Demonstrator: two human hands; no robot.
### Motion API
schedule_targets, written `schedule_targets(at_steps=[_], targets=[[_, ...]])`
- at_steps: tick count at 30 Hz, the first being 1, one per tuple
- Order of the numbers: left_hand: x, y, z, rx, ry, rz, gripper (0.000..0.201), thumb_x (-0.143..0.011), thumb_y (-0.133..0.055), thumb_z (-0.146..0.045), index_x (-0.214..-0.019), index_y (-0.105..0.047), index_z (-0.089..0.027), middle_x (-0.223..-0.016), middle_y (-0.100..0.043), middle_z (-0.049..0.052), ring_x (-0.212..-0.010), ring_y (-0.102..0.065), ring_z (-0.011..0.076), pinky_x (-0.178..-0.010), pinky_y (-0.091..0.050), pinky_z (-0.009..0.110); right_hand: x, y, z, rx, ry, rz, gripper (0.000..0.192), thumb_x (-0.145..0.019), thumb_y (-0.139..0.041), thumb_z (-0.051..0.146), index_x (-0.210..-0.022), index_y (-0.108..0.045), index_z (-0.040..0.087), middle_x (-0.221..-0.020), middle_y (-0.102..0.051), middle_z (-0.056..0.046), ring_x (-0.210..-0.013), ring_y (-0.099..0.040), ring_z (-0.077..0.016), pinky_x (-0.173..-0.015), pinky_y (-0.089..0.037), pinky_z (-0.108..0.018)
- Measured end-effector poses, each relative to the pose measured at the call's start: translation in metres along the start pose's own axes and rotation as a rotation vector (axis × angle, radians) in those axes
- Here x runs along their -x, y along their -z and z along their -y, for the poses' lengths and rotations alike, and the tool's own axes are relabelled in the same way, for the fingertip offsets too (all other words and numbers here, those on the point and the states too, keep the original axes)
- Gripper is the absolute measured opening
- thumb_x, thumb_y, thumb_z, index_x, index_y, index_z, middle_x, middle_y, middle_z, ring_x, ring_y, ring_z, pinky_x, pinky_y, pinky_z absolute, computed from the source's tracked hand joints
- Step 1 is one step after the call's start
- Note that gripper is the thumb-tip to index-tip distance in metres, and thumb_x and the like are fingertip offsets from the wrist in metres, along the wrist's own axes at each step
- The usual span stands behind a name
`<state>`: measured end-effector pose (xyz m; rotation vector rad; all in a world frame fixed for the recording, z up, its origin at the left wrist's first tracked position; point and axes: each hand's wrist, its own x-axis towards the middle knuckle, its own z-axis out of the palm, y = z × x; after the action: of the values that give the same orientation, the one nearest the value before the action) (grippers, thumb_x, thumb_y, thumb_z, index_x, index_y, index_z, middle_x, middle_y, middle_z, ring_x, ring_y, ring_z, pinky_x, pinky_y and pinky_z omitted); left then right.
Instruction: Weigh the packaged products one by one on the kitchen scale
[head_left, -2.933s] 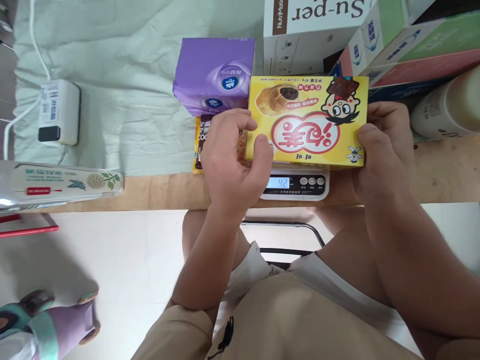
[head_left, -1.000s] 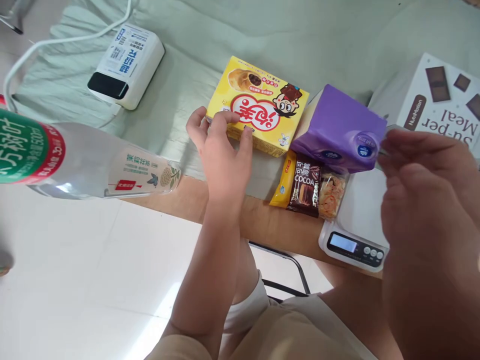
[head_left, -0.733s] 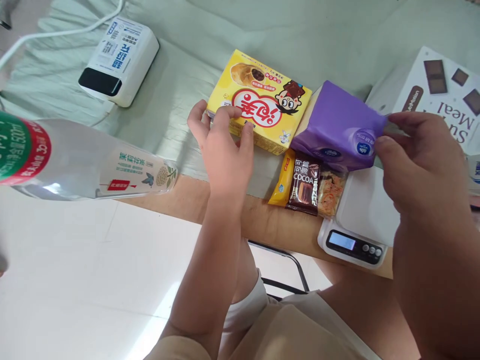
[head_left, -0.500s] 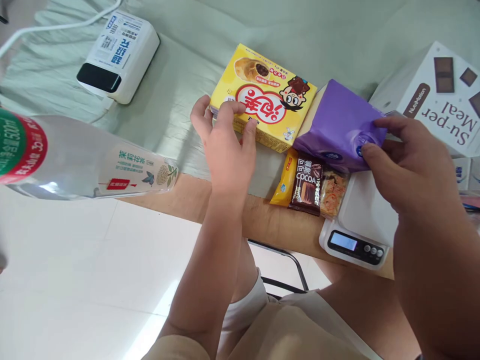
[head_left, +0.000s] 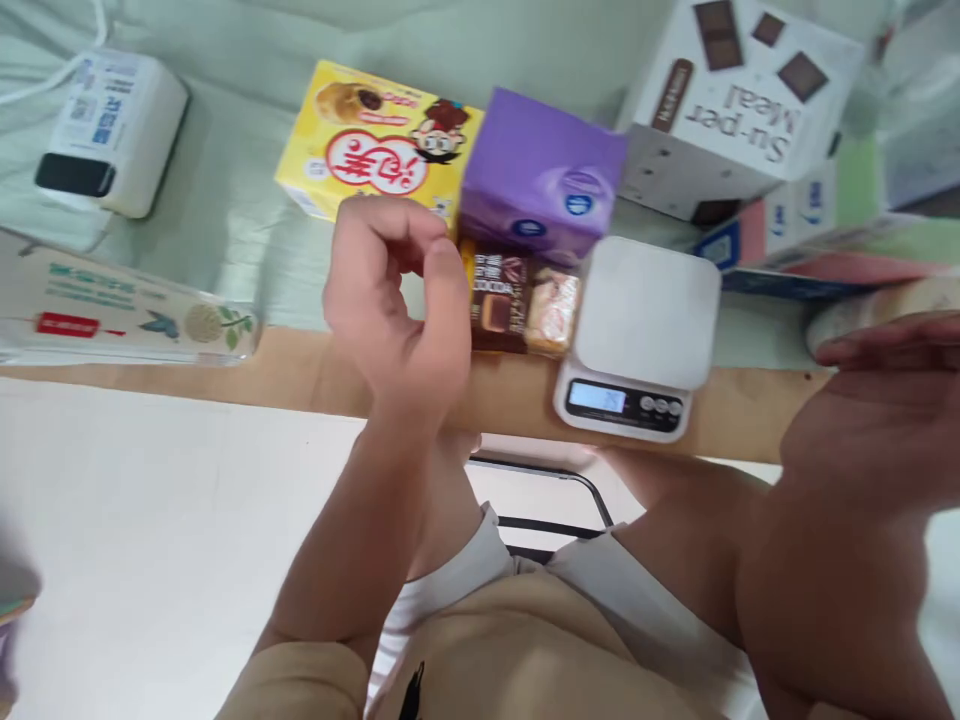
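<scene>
My left hand (head_left: 397,300) hovers above the table's front edge, fingers curled and thumb close to the index finger. Nothing shows in its grasp. Behind it lies a yellow snack box (head_left: 375,150) with a cartoon face, partly hidden by the hand. A purple packet (head_left: 540,170) sits against the box's right side. Below the packet are a brown cocoa snack (head_left: 499,305) and a clear-wrapped snack (head_left: 553,312). At the right edge, my right hand (head_left: 877,410) has its fingers stretched out beside a pale round container (head_left: 855,318); its fingertips are partly cut off.
A white digital scale (head_left: 645,315) with a lit display stands at the table's front edge. Behind it is a white Su-per Meal box (head_left: 735,110); pink and green cartons (head_left: 810,225) lie to the right. On the left are a bottle (head_left: 135,310) and a white corded device (head_left: 112,130).
My right hand has let go of the purple packet and moved right to the round container. My left hand has come off the yellow box and curled. The view has shifted right.
</scene>
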<state>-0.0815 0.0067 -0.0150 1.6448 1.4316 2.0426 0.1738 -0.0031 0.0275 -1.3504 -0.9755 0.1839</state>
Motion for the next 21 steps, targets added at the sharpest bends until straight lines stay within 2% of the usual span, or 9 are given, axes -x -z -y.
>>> schedule_targets(at_steps=[3, 5, 6, 8, 10, 13, 16, 18, 21], targets=[[0.023, -0.028, -0.046, 0.083, -0.005, 0.186, 0.01, -0.099, -0.058, -0.024, -0.091, -0.063, -0.028, -0.081, -0.062, 0.001, -0.072, -0.058, 0.017, -0.064, -0.049, 0.039, -0.019, 0.032, -0.027, -0.134, 0.179, -0.098, 0.022, -0.08, -0.051, 0.036, -0.063, -0.05, 0.022, -0.06, -0.041, -0.001, -0.054, -0.046, -0.0116, -0.053, -0.027, -0.032], [0.036, -0.051, -0.076, 0.19, 0.096, 0.429, 0.014, -0.095, -0.057, -0.016, -0.086, -0.062, -0.026, -0.076, -0.062, -0.001, -0.069, -0.058, 0.0147, -0.06, -0.047, 0.034, -0.034, 0.059, -0.049, -0.138, 0.21, -0.075, 0.017, -0.082, -0.051, 0.032, -0.07, -0.053, 0.02, -0.063, -0.043, 0.001, -0.057, -0.048, -0.0098, -0.057, -0.033, -0.031], [0.042, -0.065, -0.09, 0.244, 0.205, 0.57, 0.014, -0.095, -0.056, -0.016, -0.084, -0.061, -0.024, -0.075, -0.062, -0.001, -0.067, -0.059, 0.0134, -0.059, -0.047, 0.031, -0.041, 0.073, -0.06, -0.097, 0.215, -0.038, 0.015, -0.082, -0.051, 0.031, -0.075, -0.055, 0.019, -0.068, -0.047, 0.001, -0.062, -0.052, -0.01, -0.062, -0.039, -0.032], [0.053, -0.097, -0.116, 0.312, 0.452, 0.818, 0.015, -0.096, -0.055, -0.018, -0.083, -0.06, -0.023, -0.076, -0.064, -0.002, -0.07, -0.061, 0.012, -0.063, -0.05, 0.028, -0.052, 0.099, -0.081, 0.027, 0.195, 0.068, 0.017, -0.084, -0.052, 0.031, -0.088, -0.059, 0.016, -0.083, -0.055, -0.002, -0.081, -0.059, -0.0127, -0.084, -0.05, -0.038], [0.065, -0.135, -0.135, 0.325, 0.608, 0.942, 0.013, -0.096, -0.055, -0.021, -0.085, -0.06, -0.022, -0.084, -0.067, -0.001, -0.081, -0.065, 0.0131, -0.078, -0.055, 0.029, -0.058, 0.118, -0.099, 0.13, 0.146, 0.141, 0.024, -0.088, -0.053, 0.031, -0.104, -0.061, 0.015, -0.103, -0.058, -0.006, -0.103, -0.06, -0.0173, -0.105, -0.048, -0.047], [0.083, -0.194, -0.147, 0.261, 0.741, 0.924, 0.006, -0.096, -0.057, -0.025, -0.093, -0.062, -0.023, -0.107, -0.071, 0.002, -0.109, -0.068, 0.0181, -0.104, -0.054, 0.037, -0.057, 0.133, -0.114, 0.21, 0.116, 0.104, 0.028, -0.091, -0.055, 0.033, -0.114, -0.06, 0.019, -0.117, -0.055, -0.007, -0.121, -0.054, -0.0215, -0.118, -0.041, -0.055], [0.098, -0.24, -0.142, 0.17, 0.859, 0.85, 0.014, -0.095, -0.063, -0.029, -0.107, -0.061, -0.025, -0.129, -0.067, 0.006, -0.128, -0.063, 0.0232, -0.115, -0.051, 0.045, -0.052, 0.136, -0.118, 0.263, 0.061, 0.093, 0.033, -0.094, -0.051, 0.036, -0.125, -0.055, 0.024, -0.13, -0.051, -0.008, -0.133, -0.048, -0.0243, -0.122, -0.038, -0.059], [0.105, -0.261, -0.137, 0.158, 0.865, 0.808, 0.025, -0.093, -0.066, -0.03, -0.117, -0.059, -0.025, -0.139, -0.063, 0.008, -0.135, -0.06, 0.0251, -0.118, -0.05, 0.047, -0.052, 0.138, -0.119, 0.254, 0.008, 0.155, 0.042, -0.095, -0.05, 0.038, -0.136, -0.048, 0.027, -0.144, -0.045, -0.009, -0.145, -0.042, -0.0269, -0.124, -0.037, -0.061], [0.11, -0.28, -0.132, 0.181, 0.844, 0.787, 0.033, -0.096, -0.065, -0.031, -0.126, -0.054, -0.026, -0.146, -0.06, 0.01, -0.14, -0.058, 0.027, -0.12, -0.05, 0.048, -0.054, 0.14, -0.121, 0.274, -0.001, 0.262, 0.057, -0.093, -0.054, 0.039, -0.147, -0.039, 0.029, -0.155, -0.037, -0.011, -0.157, -0.031, -0.0283, -0.129, -0.032, -0.064]])
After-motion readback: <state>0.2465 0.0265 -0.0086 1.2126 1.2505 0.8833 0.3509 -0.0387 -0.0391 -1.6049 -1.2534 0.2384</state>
